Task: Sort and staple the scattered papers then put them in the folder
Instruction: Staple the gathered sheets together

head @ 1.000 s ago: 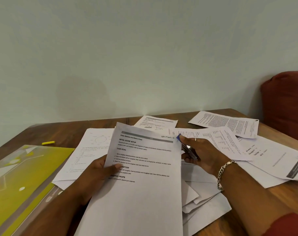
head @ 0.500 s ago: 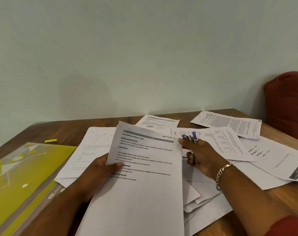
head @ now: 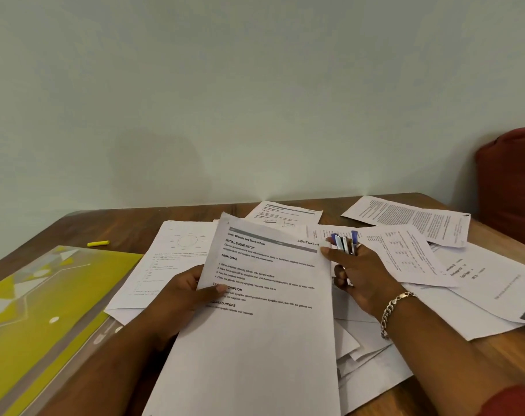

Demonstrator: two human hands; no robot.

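My left hand (head: pixel 183 295) grips a sheaf of printed papers (head: pixel 255 340) by its left edge, thumb on top, lifted over the table. My right hand (head: pixel 360 274) holds a small blue and silver stapler (head: pixel 345 243) upright at the sheaf's top right corner, one fingertip touching that corner beside the handwritten "SECTION-1". Loose white sheets (head: pixel 405 256) lie scattered under and around both hands. A yellow-green folder (head: pixel 39 310) lies flat at the left.
A small yellow highlighter (head: pixel 98 243) lies beyond the folder. More sheets (head: pixel 411 219) spread toward the far right of the wooden table (head: pixel 120 226). A red cushion (head: pixel 510 187) stands at the right edge against the pale wall.
My right hand has turned the stapler upright and moved it up to the sheaf's top right corner. The left hand and sheaf have barely moved.
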